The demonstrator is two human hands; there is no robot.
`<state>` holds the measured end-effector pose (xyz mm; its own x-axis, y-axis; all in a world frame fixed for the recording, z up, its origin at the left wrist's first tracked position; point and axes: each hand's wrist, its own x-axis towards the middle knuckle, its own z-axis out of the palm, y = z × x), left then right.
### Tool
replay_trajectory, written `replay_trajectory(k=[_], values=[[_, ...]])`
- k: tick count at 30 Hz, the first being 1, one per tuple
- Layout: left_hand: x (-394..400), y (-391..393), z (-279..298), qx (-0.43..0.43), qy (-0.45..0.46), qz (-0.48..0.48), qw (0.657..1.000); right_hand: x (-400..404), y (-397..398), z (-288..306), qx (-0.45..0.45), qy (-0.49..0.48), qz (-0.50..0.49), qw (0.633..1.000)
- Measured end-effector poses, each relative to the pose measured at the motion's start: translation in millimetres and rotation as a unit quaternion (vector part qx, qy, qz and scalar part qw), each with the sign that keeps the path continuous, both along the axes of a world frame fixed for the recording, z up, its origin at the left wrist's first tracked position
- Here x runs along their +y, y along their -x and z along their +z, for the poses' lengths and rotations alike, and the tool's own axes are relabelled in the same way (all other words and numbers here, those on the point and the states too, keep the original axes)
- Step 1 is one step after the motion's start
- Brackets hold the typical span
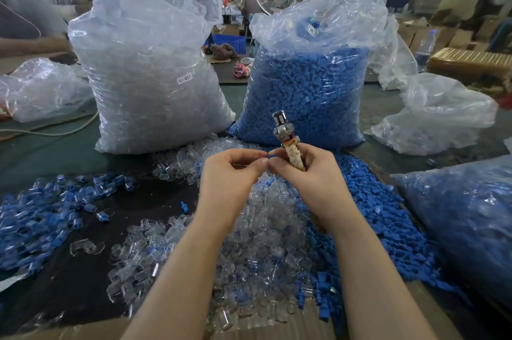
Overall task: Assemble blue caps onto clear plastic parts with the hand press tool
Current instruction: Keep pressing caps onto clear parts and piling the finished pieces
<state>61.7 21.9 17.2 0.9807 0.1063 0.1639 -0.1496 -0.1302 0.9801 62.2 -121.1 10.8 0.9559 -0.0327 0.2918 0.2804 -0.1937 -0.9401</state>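
Bags stand behind the hands: one of clear parts (155, 84), one of blue caps (307, 95), and a third blue-filled bag (468, 217) lies at the right. Loose clear parts (263, 229) are heaped below the wrists, blue caps (368, 201) beside them. One press tool (285, 134) is gripped upright by the right hand (307, 170). One blue cap (272, 156) is pinched where the fingertips of the left hand (230, 173) meet the right's.

Shiny metal hand press tool (280, 125); glossy clear plastic bags (149, 68).
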Motion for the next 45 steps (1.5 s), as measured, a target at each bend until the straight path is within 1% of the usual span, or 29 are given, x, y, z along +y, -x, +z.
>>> replay_trajectory(k=[6,11,14,20,25,28,31,37,41,45], values=[[-4,1,1,0.02,0.046,0.007,0.999,4,-3,-4,-0.035,0.033,-0.051,0.998],[-6,1,1,0.041,0.133,0.03,0.99,8,-4,-4,-0.05,0.008,-0.065,0.997],[-7,1,2,0.054,0.166,0.032,0.984,10,-4,-5,-0.05,-0.003,-0.065,0.997],[-8,1,5,0.062,0.195,0.027,0.978,13,-4,-6,-0.065,-0.018,-0.072,0.995],[-10,4,7,0.056,0.202,0.018,0.978,13,-5,-8,-0.082,0.019,-0.102,0.991],[-10,6,8,0.04,0.191,0.026,0.98,14,-5,-8,-0.082,0.033,-0.114,0.99],[-10,7,8,0.014,0.16,0.037,0.986,14,-4,-8,-0.079,0.047,-0.12,0.989],[-9,6,6,-0.053,0.048,0.064,0.995,14,-3,-5,-0.079,0.08,-0.129,0.985],[-9,6,4,-0.088,-0.02,0.083,0.992,12,-2,-3,-0.076,0.088,-0.108,0.987],[-7,5,2,-0.094,-0.021,0.098,0.991,8,-2,0,-0.045,0.065,-0.051,0.996]])
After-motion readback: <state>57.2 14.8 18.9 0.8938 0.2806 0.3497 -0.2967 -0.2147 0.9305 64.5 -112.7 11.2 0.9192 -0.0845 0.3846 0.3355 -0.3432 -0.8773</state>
